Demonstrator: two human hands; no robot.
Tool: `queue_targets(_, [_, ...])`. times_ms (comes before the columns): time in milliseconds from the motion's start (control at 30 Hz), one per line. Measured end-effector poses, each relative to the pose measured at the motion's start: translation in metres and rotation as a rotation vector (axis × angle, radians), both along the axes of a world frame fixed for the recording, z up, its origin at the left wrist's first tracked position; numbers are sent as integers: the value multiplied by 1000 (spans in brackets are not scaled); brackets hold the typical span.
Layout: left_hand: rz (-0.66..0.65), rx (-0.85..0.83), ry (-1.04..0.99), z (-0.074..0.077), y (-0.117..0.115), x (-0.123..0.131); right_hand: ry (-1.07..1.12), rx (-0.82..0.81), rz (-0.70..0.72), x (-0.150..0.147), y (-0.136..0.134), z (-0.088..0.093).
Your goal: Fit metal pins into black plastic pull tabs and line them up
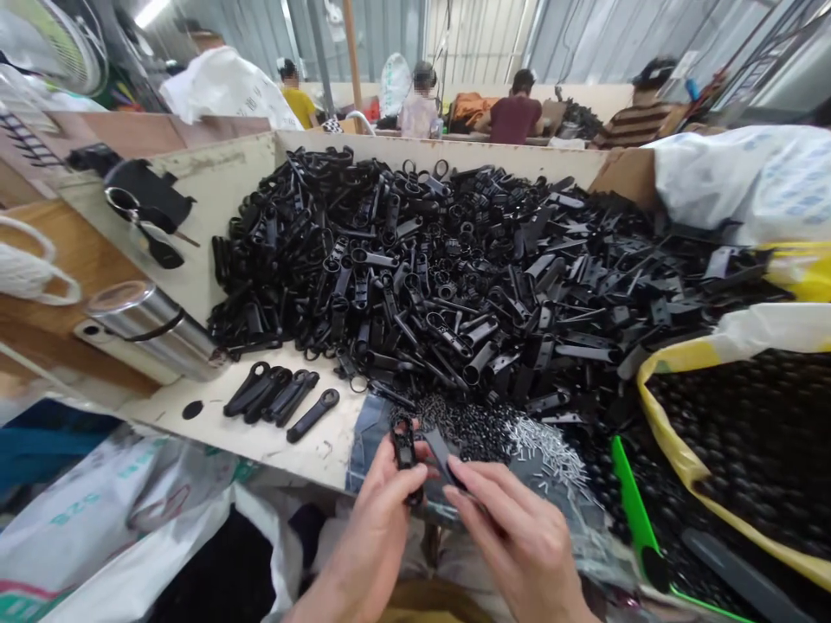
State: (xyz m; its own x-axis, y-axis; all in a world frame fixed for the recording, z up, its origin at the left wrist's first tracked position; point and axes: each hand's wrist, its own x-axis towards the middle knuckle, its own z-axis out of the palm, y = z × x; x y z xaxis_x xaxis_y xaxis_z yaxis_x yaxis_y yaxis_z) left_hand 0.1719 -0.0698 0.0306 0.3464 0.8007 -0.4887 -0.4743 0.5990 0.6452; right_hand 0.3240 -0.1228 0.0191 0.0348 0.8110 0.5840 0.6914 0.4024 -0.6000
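Note:
My left hand is closed around a black plastic handle part, its ringed end pointing away from me. Between the thumb and fingers of my right hand is a flat dark-grey strip, held just right of the handle part. Whether the two pieces touch, I cannot tell. Beyond my hands lie small black pieces and silver pins on a denim cloth. To the left, several black handles lie side by side, with a single handle apart from them.
A large heap of black plastic parts fills the walled table. A steel flask leans at left. On the right are a yellow-rimmed sack of black pieces and a green edge. Several people sit at the back.

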Motion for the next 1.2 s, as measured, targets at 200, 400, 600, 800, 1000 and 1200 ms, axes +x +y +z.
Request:
queue_targets(200, [-69,-29,-77,4,3,-1,-15,84,44,-10,-5,-6])
queue_targets(400, [-65,-75,-87,5,-1,4,-52,116,-14,-15,-1,-10])
queue_targets(600, [-17,-2,30,-2,-6,10,-133,91,-35,-19,0,-9])
queue_targets(800, [12,-5,168,-7,-5,14,-129,27,-30,-25,-4,-16])
queue_targets(1000, [-205,249,335,-16,-7,0,385,-410,-113,-5,3,4])
queue_targets(1200, [-303,397,489,-10,-22,-19,677,-708,143,-5,11,6])
